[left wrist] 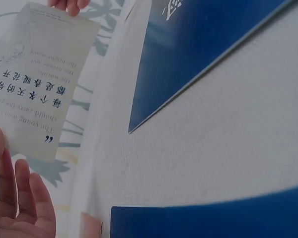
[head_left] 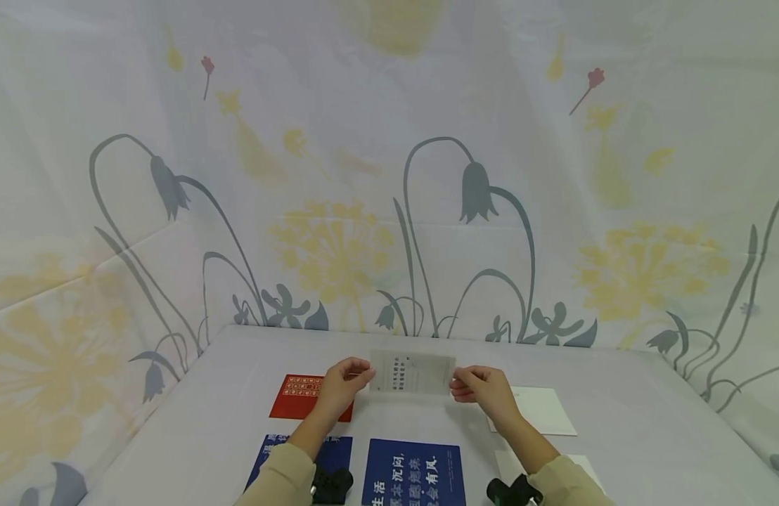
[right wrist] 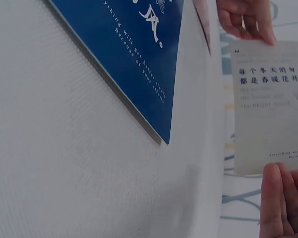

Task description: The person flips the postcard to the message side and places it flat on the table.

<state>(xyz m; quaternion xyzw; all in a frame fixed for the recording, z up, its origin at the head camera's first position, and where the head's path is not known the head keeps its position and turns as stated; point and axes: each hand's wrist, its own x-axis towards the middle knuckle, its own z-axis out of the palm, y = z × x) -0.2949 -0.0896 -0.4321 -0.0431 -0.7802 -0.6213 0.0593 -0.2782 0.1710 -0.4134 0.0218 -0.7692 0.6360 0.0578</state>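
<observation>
A pale, partly see-through card [head_left: 413,372] printed with Chinese and English text is held up above the white table. My left hand [head_left: 342,390] pinches its left edge, and my right hand [head_left: 487,393] pinches its right edge. Seen from the left wrist, the card [left wrist: 39,84] has its near edge between the left thumb and fingers [left wrist: 37,196]. From the right wrist, the right fingers [right wrist: 273,198] lie at the card's lower edge [right wrist: 268,148], while the right thumb is out of sight. Behind the left hand lies a red card [head_left: 291,400] with gold characters, partly covered.
Near the front of the table [head_left: 212,422] lie a blue card [head_left: 415,471] with white writing and another blue card [head_left: 339,450], partly behind the left forearm. On the right are two white cards [head_left: 548,411]. A flower-patterned cloth [head_left: 377,176] hangs behind.
</observation>
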